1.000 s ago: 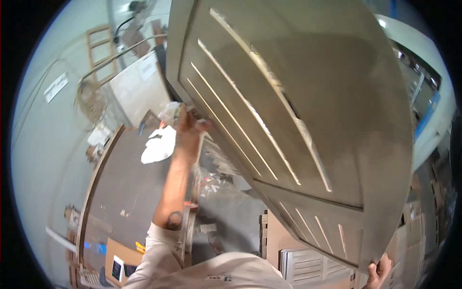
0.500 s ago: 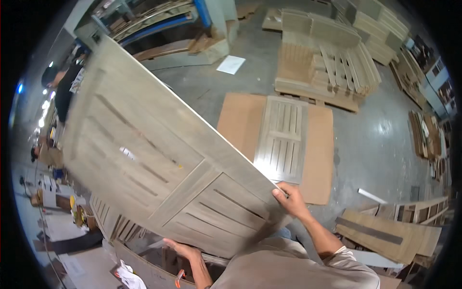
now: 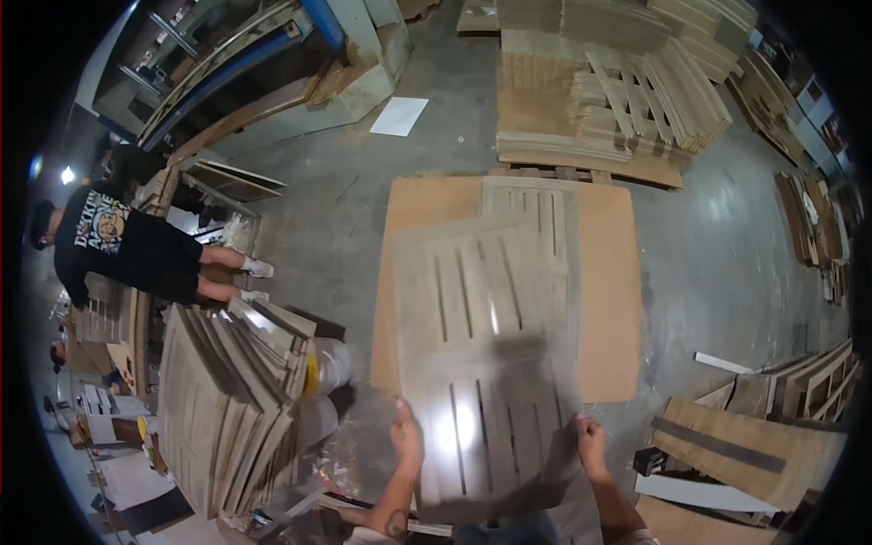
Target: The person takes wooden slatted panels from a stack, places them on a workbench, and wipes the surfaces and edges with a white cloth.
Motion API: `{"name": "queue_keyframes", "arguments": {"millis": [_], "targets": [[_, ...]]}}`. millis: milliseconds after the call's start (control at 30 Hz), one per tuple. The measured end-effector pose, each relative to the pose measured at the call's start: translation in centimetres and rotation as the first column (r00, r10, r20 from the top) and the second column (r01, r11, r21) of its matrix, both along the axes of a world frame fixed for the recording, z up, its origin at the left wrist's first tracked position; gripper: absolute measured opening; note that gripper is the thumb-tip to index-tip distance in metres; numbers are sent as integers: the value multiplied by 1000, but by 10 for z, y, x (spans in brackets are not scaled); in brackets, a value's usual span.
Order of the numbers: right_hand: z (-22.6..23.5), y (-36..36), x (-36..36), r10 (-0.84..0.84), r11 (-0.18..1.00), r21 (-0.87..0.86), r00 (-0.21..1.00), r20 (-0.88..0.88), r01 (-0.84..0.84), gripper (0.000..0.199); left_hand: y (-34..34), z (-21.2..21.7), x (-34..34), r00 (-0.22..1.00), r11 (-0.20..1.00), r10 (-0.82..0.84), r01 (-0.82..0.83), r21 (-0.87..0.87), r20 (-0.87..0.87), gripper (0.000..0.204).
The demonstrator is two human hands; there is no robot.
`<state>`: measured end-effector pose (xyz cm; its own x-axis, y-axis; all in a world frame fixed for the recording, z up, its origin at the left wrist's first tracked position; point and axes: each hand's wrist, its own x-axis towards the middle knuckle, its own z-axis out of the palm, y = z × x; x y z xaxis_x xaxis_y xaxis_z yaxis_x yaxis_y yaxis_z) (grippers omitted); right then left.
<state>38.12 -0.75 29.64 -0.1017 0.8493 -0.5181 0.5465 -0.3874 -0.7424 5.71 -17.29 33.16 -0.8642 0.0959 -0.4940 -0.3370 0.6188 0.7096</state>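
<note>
A grey-brown wooden door panel (image 3: 472, 354) with long slots in two sections hangs tilted in front of me, between my hands. Its left edge is gripped by my left hand (image 3: 406, 438), low down near my body. Opposite, my right hand (image 3: 591, 442) is closed on the right edge, fingers curled. Beyond and partly beneath it, a similar slotted panel (image 3: 560, 209) lies flat on a brown cardboard sheet (image 3: 607, 291) on the floor. The held panel covers much of that lower panel.
A leaning stack of panels (image 3: 204, 409) stands close on my left, beside round buckets (image 3: 329, 363). A person in black (image 3: 132, 241) works at the far left. Stacked panels fill a pallet (image 3: 590, 174) ahead. Wooden boards (image 3: 727, 445) lie to my right.
The panel has swung from high on my left to in front of me, lower, above the cardboard. My view has turned, bringing the leaning stack and the person into fuller sight.
</note>
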Motion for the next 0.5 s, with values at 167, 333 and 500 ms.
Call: {"name": "queue_keyframes", "arguments": {"millis": [167, 333, 500], "targets": [[-113, 96, 6, -48, 992, 117, 999, -8, 49, 47, 120, -159, -43, 958, 958, -286, 286, -12, -3, 69], [-176, 192, -13, -111, 982, 158, 993, 46, 103, 50, 228, -223, -74, 827, 864, -493, 501, 42, 269, 68], [-218, 242, -50, -100, 983, 157, 994, 42, 93, 54, 251, -278, -104, 837, 866, -482, 500, -3, 259, 71]]}}
